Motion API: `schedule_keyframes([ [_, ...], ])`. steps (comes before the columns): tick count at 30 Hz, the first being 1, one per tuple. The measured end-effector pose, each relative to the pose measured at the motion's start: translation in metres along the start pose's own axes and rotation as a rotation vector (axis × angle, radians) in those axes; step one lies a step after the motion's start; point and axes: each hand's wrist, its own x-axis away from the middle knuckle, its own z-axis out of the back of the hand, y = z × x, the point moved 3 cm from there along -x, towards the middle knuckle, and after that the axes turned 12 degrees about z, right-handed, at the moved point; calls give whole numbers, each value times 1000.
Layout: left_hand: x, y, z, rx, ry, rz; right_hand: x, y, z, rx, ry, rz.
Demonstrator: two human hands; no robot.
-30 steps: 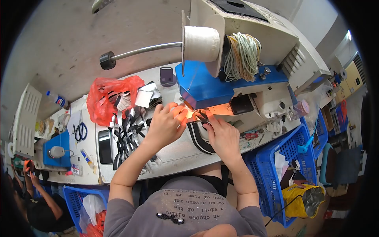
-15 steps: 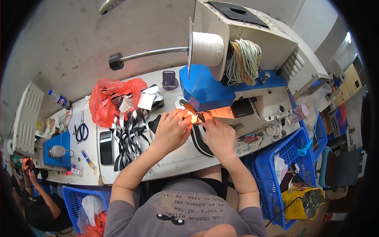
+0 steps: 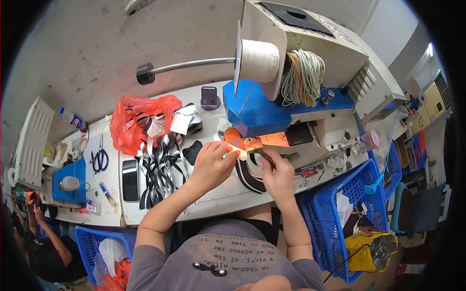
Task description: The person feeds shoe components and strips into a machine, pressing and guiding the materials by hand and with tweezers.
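Observation:
My left hand (image 3: 213, 166) is closed at the machine's lit work spot, its fingertips pinching a small pale piece (image 3: 242, 154) washed out by the lamp. My right hand (image 3: 278, 178) grips a slim dark tool (image 3: 265, 156), whose exact kind I cannot make out. Its tip points toward the left fingertips. Just above both hands are the blue machine head (image 3: 257, 114) and an orange-lit metal plate (image 3: 275, 139). A black-and-white band (image 3: 246, 178) curves on the table between my wrists.
A bundle of black and white straps (image 3: 159, 172) lies left of my hands, near a red plastic bag (image 3: 141, 123) and a phone (image 3: 130, 180). A white spool (image 3: 259, 60) hangs above. Blue baskets (image 3: 335, 218) stand at right. Another person (image 3: 51, 250) sits far left.
My hands have moved apart. The right hand has drawn back slightly to the right and down, and the dark tool in it now shows. The lit piece stays at my left fingertips.

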Motion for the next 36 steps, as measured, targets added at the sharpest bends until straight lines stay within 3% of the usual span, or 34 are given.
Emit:
schedule_keyframes([
  [2,1,5,1,16,37,8,19,15,-14,-317,7,-214],
  [5,3,13,0,112,88,20,24,7,-24,-447,-169,-429],
  [11,10,26,-4,455,20,159,23,16,-27,-608,53,-459],
  [16,10,31,4,339,15,96,2,12,-5,-769,2,-566],
  [18,5,31,6,300,89,8,-10,4,-4,-724,-31,-607],
  [22,8,24,-10,189,12,5,-12,22,-16,-548,-144,-585],
  [26,11,26,-15,51,-11,52,-9,18,-18,-106,-65,-339],
  [36,9,31,-17,-67,-9,110,-19,1,-18,169,-245,-218],
])
